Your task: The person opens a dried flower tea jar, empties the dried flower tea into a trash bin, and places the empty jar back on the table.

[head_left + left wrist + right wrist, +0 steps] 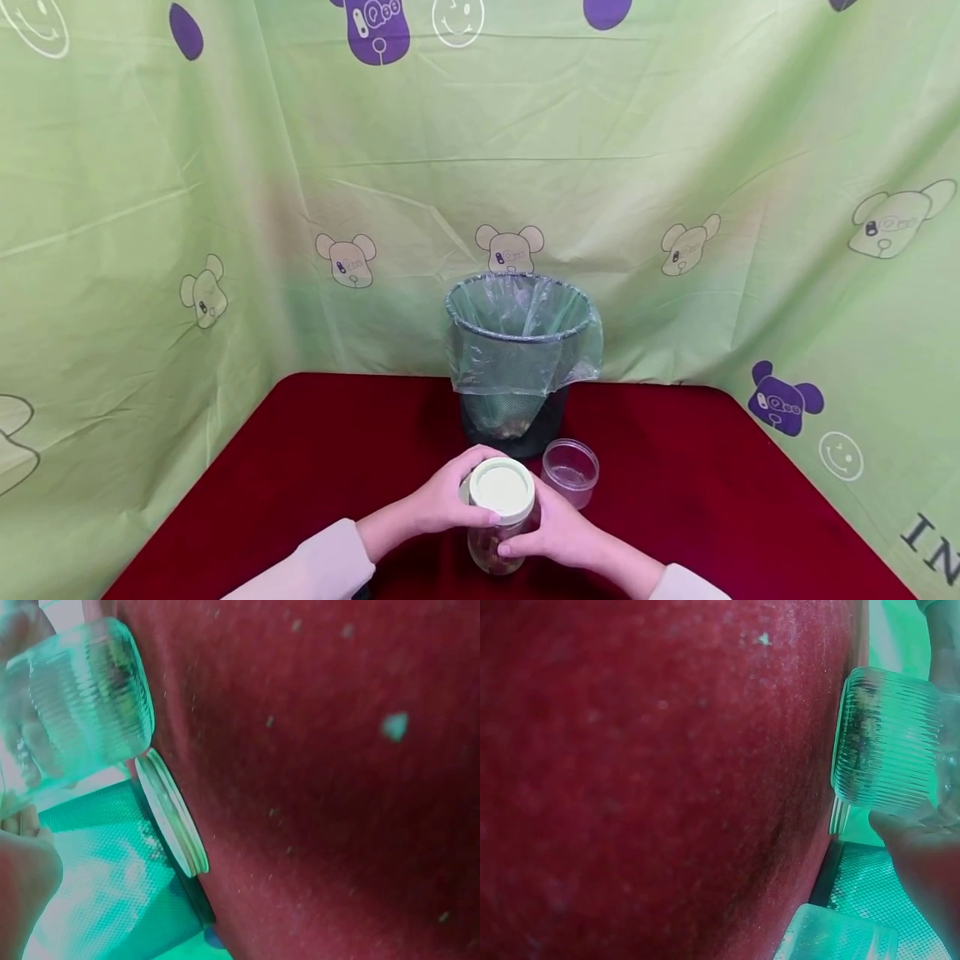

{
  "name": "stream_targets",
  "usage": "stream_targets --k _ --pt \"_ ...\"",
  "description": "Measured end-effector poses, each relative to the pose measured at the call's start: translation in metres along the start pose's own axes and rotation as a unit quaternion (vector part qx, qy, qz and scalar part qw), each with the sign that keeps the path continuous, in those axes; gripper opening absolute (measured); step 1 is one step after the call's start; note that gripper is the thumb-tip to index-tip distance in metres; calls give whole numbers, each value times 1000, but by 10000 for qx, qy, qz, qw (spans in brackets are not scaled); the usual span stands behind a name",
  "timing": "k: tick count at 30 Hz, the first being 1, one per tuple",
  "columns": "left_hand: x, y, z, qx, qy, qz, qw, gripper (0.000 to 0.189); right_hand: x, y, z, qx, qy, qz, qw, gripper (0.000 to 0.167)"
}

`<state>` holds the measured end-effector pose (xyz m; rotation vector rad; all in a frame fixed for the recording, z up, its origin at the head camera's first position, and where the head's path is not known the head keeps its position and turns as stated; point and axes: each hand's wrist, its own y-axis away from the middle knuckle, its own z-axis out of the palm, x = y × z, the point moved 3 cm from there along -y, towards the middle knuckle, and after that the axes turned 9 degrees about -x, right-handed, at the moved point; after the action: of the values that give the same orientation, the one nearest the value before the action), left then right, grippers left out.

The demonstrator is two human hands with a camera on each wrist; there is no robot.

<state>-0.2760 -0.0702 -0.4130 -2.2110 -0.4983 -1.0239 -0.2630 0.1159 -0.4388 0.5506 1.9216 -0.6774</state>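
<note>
A clear ribbed jar [491, 552] with a pale round lid [502, 487] stands at the front of the table, held by both hands. My left hand [457, 493] grips the lid, its thumb across the front edge. Lower down, my right hand [558, 529] holds the jar's side with the thumb in front. Dark and yellowish bits lie in the jar's bottom [862, 739]. In the left wrist view, a pale ridged disc like a second lid [172, 814] lies flat behind the jar; the head view hides it. An uncovered clear tub [570, 473] stands just right of the hands.
Behind the hands stands a dark mesh waste bin [517, 417] lined with a translucent bag [525, 362]. Dark red cloth covers the table [360, 442]. A green printed curtain [420, 192] hangs along the back and both sides.
</note>
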Motion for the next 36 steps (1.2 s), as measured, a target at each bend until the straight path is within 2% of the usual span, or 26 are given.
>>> stream_targets --k 5,11,14,17,22,30,33,36 --pt "-1 4 6 580 -373 -263 9973 57 0 0 0 -14 10 -34 10000 79" --pt "4 8 14 1244 -679 -730 9872 62 1 0 0 5 32 -48 10000 78" --pt "5 10 17 1497 -789 -965 9808 66 1 0 0 -21 34 -122 9999 77" --pt "5 13 20 1616 -838 -1102 9771 68 1 0 0 -15 41 -207 9998 77" --pt "3 18 18 1490 -808 -990 9805 76 0 -1 2 -5 48 -320 9995 78" --pt "2 18 7 1156 -721 -439 9897 79 0 -1 2 -111 -8 -548 9984 80" --pt "2 14 0 723 -660 -203 9950 79 1 0 2 -125 8 -584 9982 81" --pt "3 10 -6 159 -493 -147 9985 79 1 -1 1 -111 84 -549 9984 81"
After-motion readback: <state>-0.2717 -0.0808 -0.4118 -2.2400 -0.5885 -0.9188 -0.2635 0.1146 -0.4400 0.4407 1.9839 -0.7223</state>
